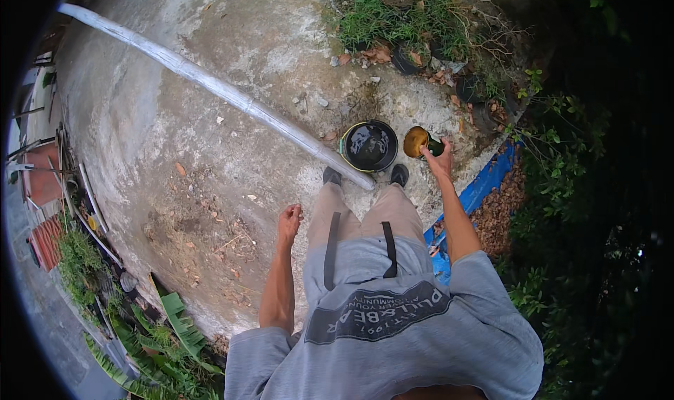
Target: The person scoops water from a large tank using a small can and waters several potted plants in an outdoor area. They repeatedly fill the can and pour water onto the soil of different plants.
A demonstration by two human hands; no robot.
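Note:
I stand on a stained concrete yard, my shoes just short of a black bucket [369, 146] with dark water in it. My right hand [441, 162] is stretched out to the right of the bucket and grips a dark green scoop [423, 143], tipped so its yellowish inside faces up. My left hand [288, 221] hangs at my side over bare concrete, fingers loosely curled, holding nothing. A long white pipe [210, 84] lies across the ground and ends beside the bucket near my left shoe.
Black plant pots [407, 59] and weeds sit beyond the bucket. A blue tarp [479, 189] with brown leaf litter runs along the right. Green shrubs [562, 154] stand further right. Leafy plants [161, 330] and clutter line the lower left edge.

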